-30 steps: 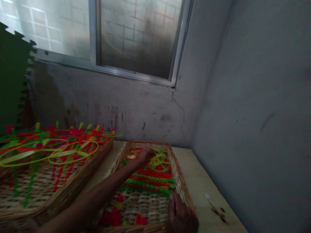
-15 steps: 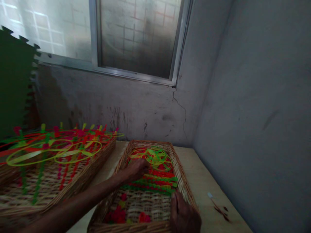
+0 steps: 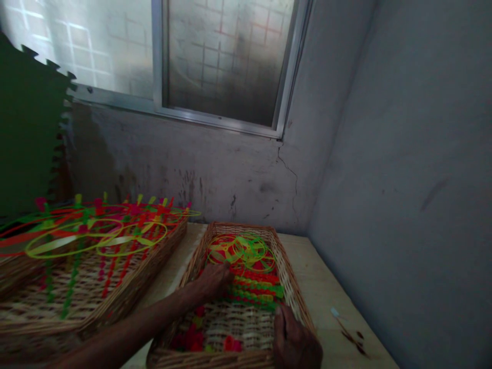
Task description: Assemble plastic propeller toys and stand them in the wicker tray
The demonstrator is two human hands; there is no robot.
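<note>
Head view: both hands at a wicker tray (image 3: 194, 266).
Left hand (image 3: 213, 283) curled, resting on neon red-and-green plastic strips (image 3: 255, 284) inside the tray, grip unclear; right hand (image 3: 295, 341) bent over the tray's right rim. Second wicker tray (image 3: 154, 261) of strips just left.

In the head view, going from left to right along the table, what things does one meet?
Wicker tray with coloured plastic strips, second wicker tray, left hand inside it, right hand at its right rim, dark stain on the wooden tabletop, grey wall.
</note>
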